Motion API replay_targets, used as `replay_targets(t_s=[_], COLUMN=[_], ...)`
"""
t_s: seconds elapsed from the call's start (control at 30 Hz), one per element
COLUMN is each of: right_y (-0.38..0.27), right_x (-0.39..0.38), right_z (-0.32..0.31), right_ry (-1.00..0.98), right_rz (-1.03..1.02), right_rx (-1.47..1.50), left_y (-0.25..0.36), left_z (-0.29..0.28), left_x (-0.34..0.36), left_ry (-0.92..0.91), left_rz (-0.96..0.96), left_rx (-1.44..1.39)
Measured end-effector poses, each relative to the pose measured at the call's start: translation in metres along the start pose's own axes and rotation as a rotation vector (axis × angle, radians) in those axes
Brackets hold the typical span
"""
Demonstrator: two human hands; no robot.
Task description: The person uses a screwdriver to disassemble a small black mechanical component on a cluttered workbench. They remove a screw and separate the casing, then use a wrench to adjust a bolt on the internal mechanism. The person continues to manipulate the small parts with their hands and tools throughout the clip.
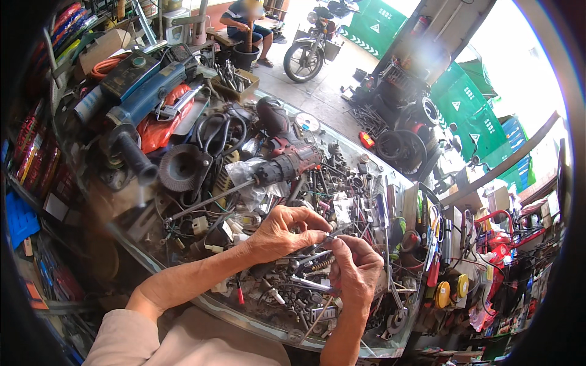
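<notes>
Over the cluttered glass-topped counter my left hand (282,233) and my right hand (358,266) meet fingertip to fingertip. Each is closed in a pinch. A tiny pale piece (329,235) shows between the fingertips; its kind is too small to tell, and fingers cover most of it. Just beyond my hands lies a red and black cordless drill (290,160) with a long thin bit (210,199) pointing left. Small metal parts, connectors and wires spread beneath both hands. A red-handled screwdriver (240,295) lies nearer to me, below my left wrist.
Left of the drill are black-handled scissors (215,135), a round abrasive wheel (182,167) and a blue power tool (148,93). Yellow tape rolls (442,294) hang at the right. Beyond the counter, a person (245,27) sits near a parked motorcycle (308,52). Tyres (400,148) lie farther right.
</notes>
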State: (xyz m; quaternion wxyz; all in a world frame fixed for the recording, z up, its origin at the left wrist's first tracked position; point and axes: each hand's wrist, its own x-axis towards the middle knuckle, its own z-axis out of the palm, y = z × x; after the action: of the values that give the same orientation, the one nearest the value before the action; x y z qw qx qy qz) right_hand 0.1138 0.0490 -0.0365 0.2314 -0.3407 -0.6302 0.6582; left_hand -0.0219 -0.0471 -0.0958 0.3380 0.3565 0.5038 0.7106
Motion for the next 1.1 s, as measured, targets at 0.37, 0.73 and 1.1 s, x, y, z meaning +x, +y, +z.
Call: replay_targets(t_s=[0.37,0.73,1.1], right_y=[0.01,0.02,0.022], right_x=[-0.012,-0.015,-0.015], right_z=[-0.009,-0.019,-0.016], right_ry=[0.021,0.075,0.047], right_rz=[0.015,-0.026,0.001], right_rx=[0.019,-0.032,0.051], left_y=[0.002,0.007,0.003], left_z=[0.005,0.036,0.026], left_x=[-0.003,-0.012,-0.006], left_ry=[-0.055,0.104,0.076], left_rz=[0.121,0.329,0.303], left_rx=[0.194,0.485,0.458])
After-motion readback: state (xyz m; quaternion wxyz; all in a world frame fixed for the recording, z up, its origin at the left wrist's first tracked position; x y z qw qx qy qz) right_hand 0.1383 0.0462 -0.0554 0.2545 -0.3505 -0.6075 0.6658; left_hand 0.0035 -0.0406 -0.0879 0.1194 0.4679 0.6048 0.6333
